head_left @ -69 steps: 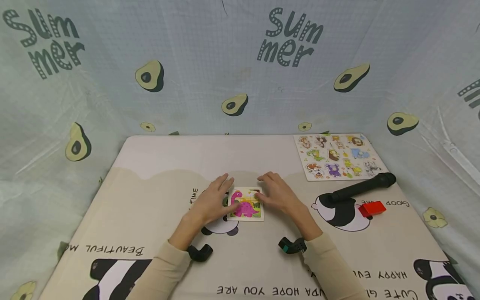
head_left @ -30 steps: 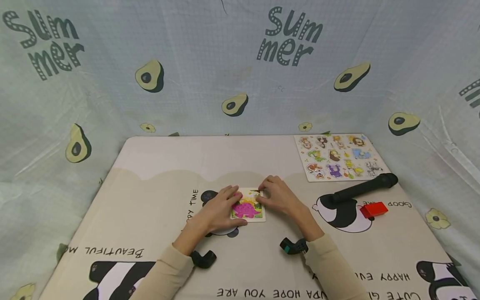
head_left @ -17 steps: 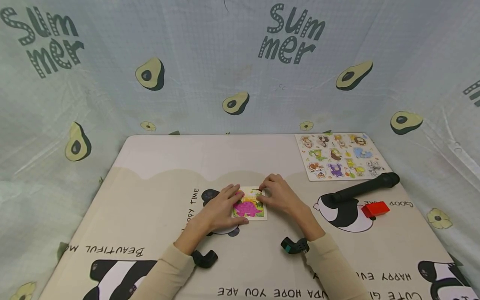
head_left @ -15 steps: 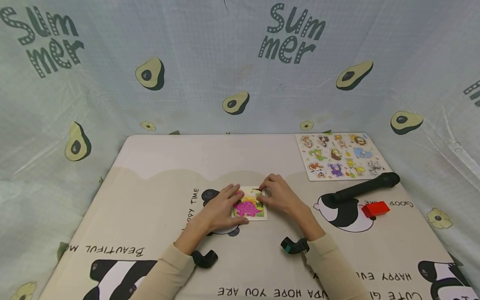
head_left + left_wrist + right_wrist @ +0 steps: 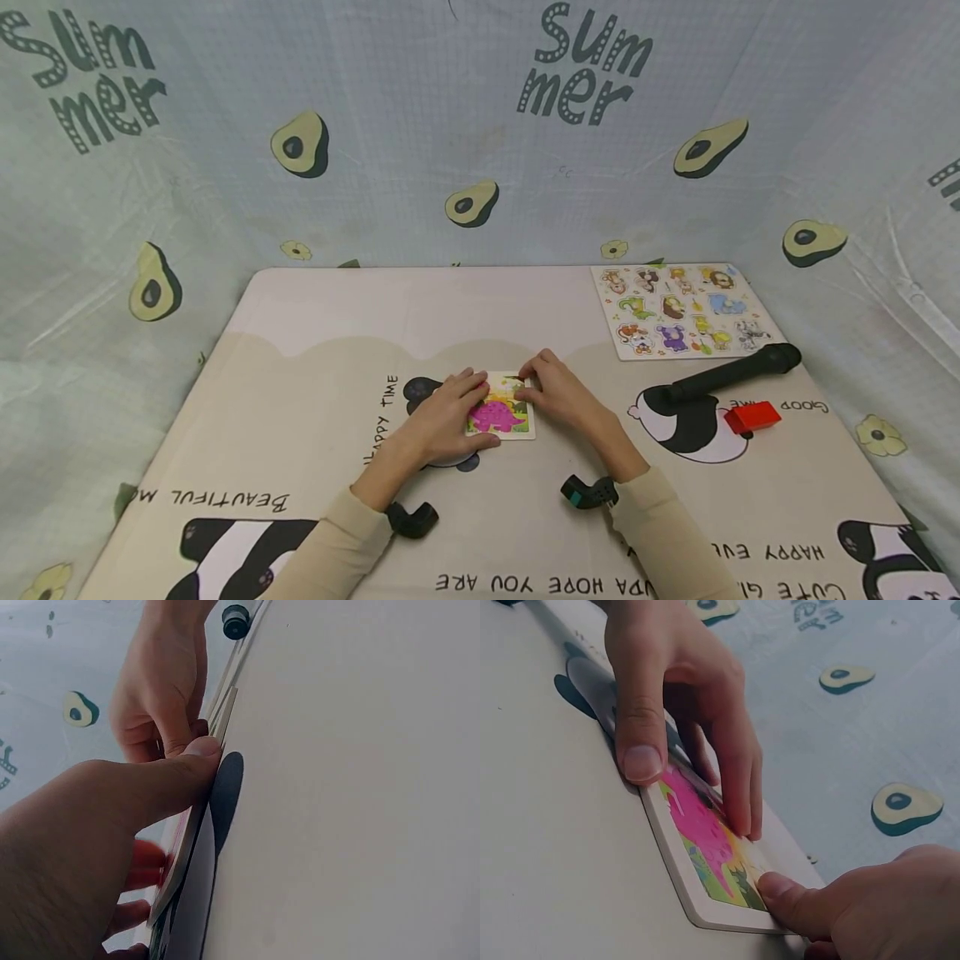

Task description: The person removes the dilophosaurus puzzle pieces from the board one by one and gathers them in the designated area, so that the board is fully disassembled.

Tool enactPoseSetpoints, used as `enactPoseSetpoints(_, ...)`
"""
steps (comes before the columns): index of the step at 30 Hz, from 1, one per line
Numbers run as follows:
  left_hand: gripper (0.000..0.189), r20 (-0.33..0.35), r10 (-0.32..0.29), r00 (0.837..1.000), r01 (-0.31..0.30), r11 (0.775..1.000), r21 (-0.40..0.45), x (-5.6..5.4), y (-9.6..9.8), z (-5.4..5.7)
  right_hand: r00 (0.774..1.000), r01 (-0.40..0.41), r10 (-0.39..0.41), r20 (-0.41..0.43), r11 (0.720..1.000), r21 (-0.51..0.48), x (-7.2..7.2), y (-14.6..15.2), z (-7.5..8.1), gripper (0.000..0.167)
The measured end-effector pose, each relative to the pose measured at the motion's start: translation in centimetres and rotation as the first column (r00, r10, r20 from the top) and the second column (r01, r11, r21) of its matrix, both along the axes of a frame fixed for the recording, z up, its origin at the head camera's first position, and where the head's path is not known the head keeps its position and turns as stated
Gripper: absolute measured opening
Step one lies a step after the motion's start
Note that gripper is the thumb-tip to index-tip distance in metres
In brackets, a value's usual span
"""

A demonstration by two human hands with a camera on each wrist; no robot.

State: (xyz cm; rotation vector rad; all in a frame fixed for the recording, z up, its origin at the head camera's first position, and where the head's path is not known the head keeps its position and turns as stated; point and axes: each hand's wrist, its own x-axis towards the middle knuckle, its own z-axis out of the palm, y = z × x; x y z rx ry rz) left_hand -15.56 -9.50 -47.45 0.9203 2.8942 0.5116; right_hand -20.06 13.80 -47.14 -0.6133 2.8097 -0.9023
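A small square puzzle (image 5: 497, 417) with a pink dinosaur picture and a white border lies on the table before me. My left hand (image 5: 450, 414) covers its left side. In the right wrist view the left thumb (image 5: 641, 761) sits at the border's near edge, and the fingers bend over onto the picture, holding the puzzle between them. My right hand (image 5: 558, 393) pinches the puzzle's right edge near the far corner, its thumb (image 5: 778, 889) on top of the picture. The right fingers are mostly hidden beneath that edge.
A larger animal puzzle board (image 5: 678, 312) lies at the far right. In front of it are a black microphone (image 5: 738, 372) and a red block (image 5: 752, 417). The panda-printed tabletop (image 5: 360, 317) ends at an avocado-patterned cloth (image 5: 390, 125).
My left hand has shifted right and further over the puzzle, its thumb moving to the near edge. The right fingers have drawn in at the far right corner. The puzzle slid slightly right.
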Motion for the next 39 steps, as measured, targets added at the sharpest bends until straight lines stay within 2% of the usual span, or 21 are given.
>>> enactPoseSetpoints(5,0.067,-0.056,-0.072,0.996,0.071,0.997,-0.006,0.1,0.3,0.0,1.000,0.002,-0.002,0.019,1.000,-0.003,0.0,0.0,-0.1,0.029)
enactPoseSetpoints(8,0.062,-0.090,-0.093,0.992,0.092,0.996,-0.019,0.2,0.6,0.0,1.000,0.003,-0.003,0.027,1.000,-0.012,0.0,0.0,-0.1,0.028)
enactPoseSetpoints(18,0.062,-0.100,-0.061,0.993,0.055,0.996,-0.067,0.5,1.1,-0.3,1.000,0.003,-0.002,0.029,1.000,-0.029,0.0,0.1,-0.4,0.031)
enactPoseSetpoints(25,0.063,-0.086,-0.047,0.995,0.039,0.996,-0.085,0.6,1.2,-0.3,0.999,0.016,-0.012,0.043,0.995,-0.099,-0.1,0.2,-0.2,0.032)
enactPoseSetpoints(29,0.063,-0.079,-0.043,0.996,0.036,0.996,-0.083,0.7,1.2,-0.2,0.997,0.040,-0.030,0.073,0.989,-0.143,-0.2,0.2,-0.1,0.028)
enactPoseSetpoints(34,0.062,-0.073,-0.038,0.997,0.033,0.996,-0.078,0.7,1.2,-0.2,0.996,0.064,-0.053,0.071,0.985,-0.163,-0.2,0.1,-0.2,0.022)
enactPoseSetpoints(39,0.062,-0.069,-0.037,0.997,0.031,0.996,-0.078,0.7,1.2,-0.2,0.998,0.045,-0.036,0.055,0.981,-0.188,-0.2,0.2,-0.2,0.021)
